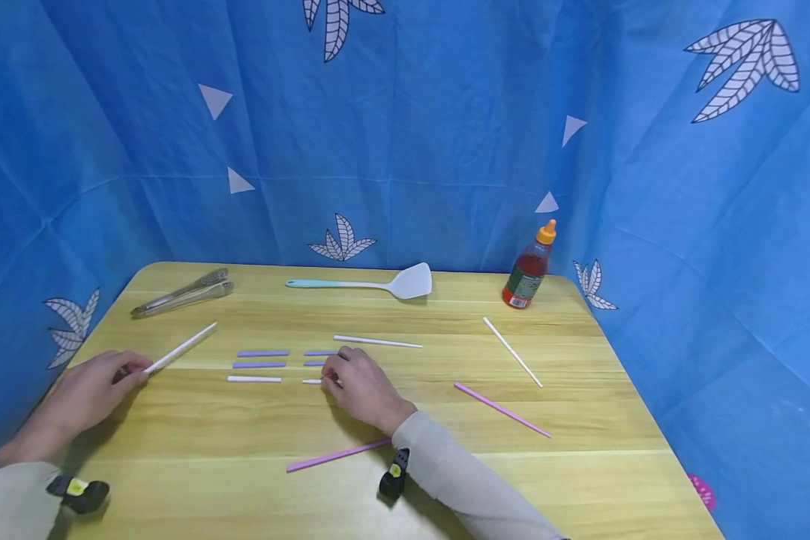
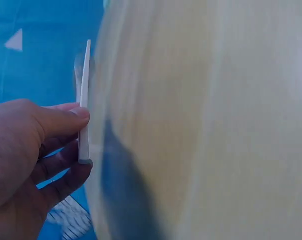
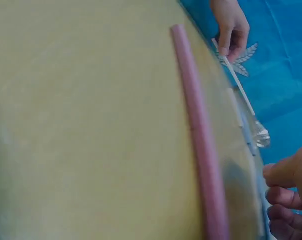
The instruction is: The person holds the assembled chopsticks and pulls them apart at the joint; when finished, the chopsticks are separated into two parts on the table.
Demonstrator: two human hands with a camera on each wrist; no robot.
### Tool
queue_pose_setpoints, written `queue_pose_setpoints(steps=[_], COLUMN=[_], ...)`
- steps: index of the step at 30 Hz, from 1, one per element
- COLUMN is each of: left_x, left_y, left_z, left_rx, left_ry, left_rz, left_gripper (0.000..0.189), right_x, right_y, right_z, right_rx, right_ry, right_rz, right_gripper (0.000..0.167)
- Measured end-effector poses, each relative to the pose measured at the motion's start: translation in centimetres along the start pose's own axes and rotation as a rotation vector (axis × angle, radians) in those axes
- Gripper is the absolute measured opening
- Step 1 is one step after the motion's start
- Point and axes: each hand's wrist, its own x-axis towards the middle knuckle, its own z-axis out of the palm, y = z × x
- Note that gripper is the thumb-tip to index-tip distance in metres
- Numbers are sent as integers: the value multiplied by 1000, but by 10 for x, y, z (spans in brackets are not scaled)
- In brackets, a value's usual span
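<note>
My left hand (image 1: 97,390) holds a white chopstick (image 1: 184,347) near its thick end, between thumb and fingers. In the left wrist view, the thumb lies along this tapered stick (image 2: 84,100). My right hand (image 1: 367,390) is over the middle of the table, its bent fingertips right at a short white stick (image 1: 310,382). Those fingers (image 3: 286,197) show no stick between them in the right wrist view. Two short purple sticks (image 1: 262,353) and another short white stick (image 1: 253,379) lie left of it. Two more purple pieces (image 1: 319,353) are partly hidden by my right hand.
A pink chopstick (image 1: 337,455) lies under my right forearm, another pink one (image 1: 502,409) to its right. White chopsticks (image 1: 378,342) lie farther back and right (image 1: 513,352). Metal tongs (image 1: 182,294), a turner (image 1: 408,282) and a red sauce bottle (image 1: 529,270) are along the back.
</note>
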Motion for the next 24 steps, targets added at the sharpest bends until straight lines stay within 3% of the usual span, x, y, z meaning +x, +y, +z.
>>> queue_pose_setpoints(steps=[6, 10, 15, 19, 24], left_x=[-3, -6, -10, -11, -11], left_y=[51, 93, 134, 154, 163], left_z=[-1, 1, 6, 12, 20], left_rx=[-24, -19, -27, -33, -19], left_ry=[70, 47, 34, 85, 197], left_rz=[180, 286, 424, 529, 637], left_gripper=[13, 17, 21, 24, 29], right_x=[3, 5, 4, 1, -4], right_y=[-2, -8, -19, -23, -24], right_z=[-21, -33, -41, -41, -42], right_rx=[80, 111, 89, 49, 39], right_ry=[60, 81, 42, 25, 38], right_rz=[28, 2, -44, -100, -133], right_gripper=[16, 25, 37, 30, 18])
